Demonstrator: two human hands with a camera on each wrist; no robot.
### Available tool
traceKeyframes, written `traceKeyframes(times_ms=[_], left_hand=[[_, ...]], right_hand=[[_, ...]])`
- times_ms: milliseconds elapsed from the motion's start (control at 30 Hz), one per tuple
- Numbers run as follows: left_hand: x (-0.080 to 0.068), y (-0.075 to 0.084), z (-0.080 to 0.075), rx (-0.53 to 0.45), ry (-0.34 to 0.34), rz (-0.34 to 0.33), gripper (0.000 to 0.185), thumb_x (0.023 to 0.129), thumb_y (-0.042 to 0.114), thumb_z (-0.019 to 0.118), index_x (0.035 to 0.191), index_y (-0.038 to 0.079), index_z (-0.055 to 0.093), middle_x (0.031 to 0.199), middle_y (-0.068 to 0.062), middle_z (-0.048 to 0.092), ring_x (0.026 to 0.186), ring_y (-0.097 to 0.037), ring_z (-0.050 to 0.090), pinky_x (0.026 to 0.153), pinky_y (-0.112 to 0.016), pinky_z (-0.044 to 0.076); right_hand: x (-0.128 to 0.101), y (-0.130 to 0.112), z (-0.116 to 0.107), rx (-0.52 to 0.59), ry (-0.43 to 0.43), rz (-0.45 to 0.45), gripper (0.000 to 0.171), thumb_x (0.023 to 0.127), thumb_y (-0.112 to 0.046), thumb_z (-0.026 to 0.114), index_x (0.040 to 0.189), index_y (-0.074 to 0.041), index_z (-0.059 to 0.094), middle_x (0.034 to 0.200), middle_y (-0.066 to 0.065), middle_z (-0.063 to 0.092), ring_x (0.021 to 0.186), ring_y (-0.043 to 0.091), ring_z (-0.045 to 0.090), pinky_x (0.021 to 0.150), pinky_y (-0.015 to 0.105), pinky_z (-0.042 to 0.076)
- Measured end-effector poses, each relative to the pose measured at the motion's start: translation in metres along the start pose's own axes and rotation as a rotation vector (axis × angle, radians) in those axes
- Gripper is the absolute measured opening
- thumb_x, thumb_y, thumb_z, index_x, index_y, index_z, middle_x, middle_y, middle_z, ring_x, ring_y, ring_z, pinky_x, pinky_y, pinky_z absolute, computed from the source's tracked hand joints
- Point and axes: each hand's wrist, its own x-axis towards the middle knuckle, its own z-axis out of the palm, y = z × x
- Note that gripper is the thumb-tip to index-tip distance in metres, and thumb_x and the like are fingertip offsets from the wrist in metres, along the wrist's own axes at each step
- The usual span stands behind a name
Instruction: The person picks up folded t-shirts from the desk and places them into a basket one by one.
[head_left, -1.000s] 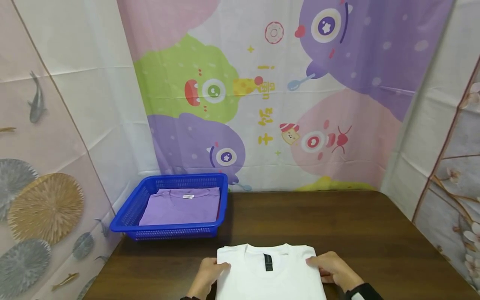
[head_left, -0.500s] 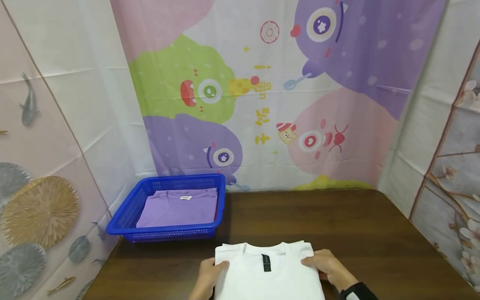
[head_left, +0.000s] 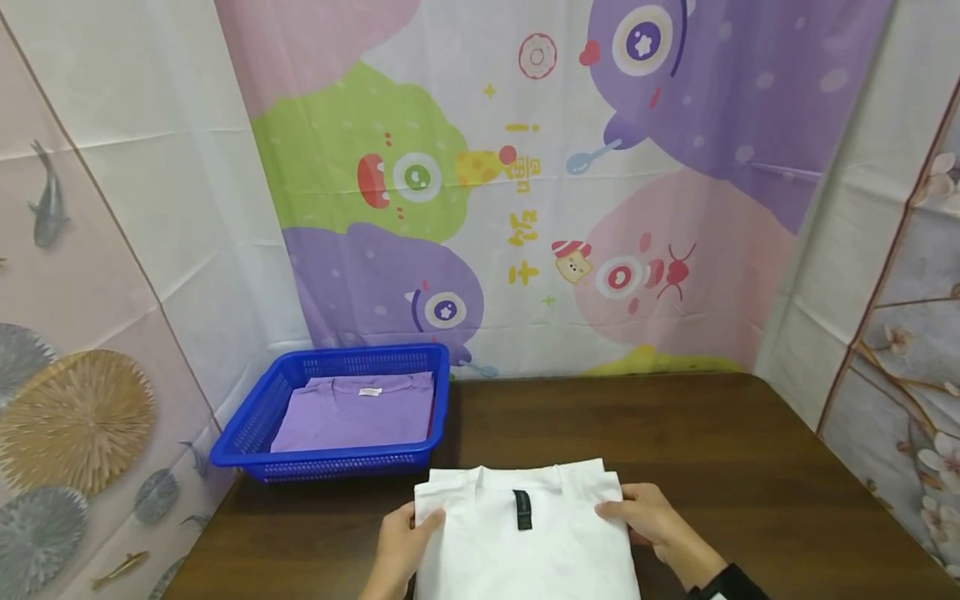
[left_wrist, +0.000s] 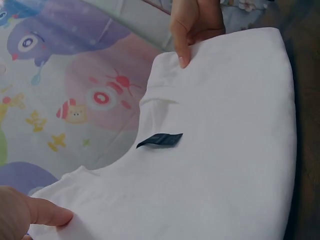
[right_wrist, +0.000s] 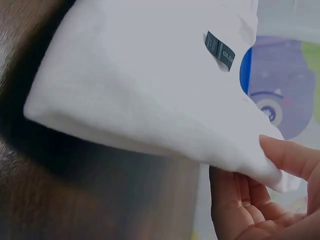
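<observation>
A folded white T-shirt with a dark neck label is held up by both hands near the table's front edge. My left hand pinches its left side by the shoulder, thumb on top. On the opposite side my right hand grips the other shoulder, thumb above and fingers curled underneath, as the right wrist view shows. In that view the shirt's lower edge hangs above the table, with a dark shadow below. The left wrist view shows the neckline between the two hands.
A blue plastic basket stands at the table's back left, with a folded lilac T-shirt inside. The brown wooden table extends to a cartoon-printed curtain behind. Printed cloths hang at both sides.
Both hands have raised the white T-shirt slightly and shifted it a little left in the head view. Its neckline and shoulders now look more tilted up. The basket stays put.
</observation>
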Motion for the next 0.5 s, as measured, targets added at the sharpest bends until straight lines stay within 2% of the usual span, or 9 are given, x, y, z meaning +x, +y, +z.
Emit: traceKeyframes(times_ms=[333, 500], left_hand=[[-0.007, 0.013, -0.026, -0.062, 0.017, 0.006, 0.038, 0.089, 0.014, 0.064, 0.110, -0.017, 0.060, 0.082, -0.016, 0.071, 0.067, -0.009, 0.058, 0.059, -0.026, 0.050], [-0.006, 0.015, -0.040, -0.030, 0.059, 0.007, 0.037, 0.090, 0.015, 0.064, 0.112, -0.015, 0.061, 0.088, -0.019, 0.072, 0.069, -0.010, 0.058, 0.060, -0.026, 0.049]], right_hand=[[-0.012, -0.024, 0.011, -0.023, -0.040, -0.093, 0.041, 0.083, -0.009, 0.068, 0.113, 0.017, 0.059, 0.086, 0.008, 0.070, 0.070, 0.013, 0.065, 0.065, 0.034, 0.058], [-0.014, -0.037, 0.019, -0.030, -0.083, -0.144, 0.042, 0.085, -0.010, 0.067, 0.115, 0.018, 0.057, 0.092, 0.013, 0.070, 0.073, 0.014, 0.066, 0.067, 0.036, 0.058]])
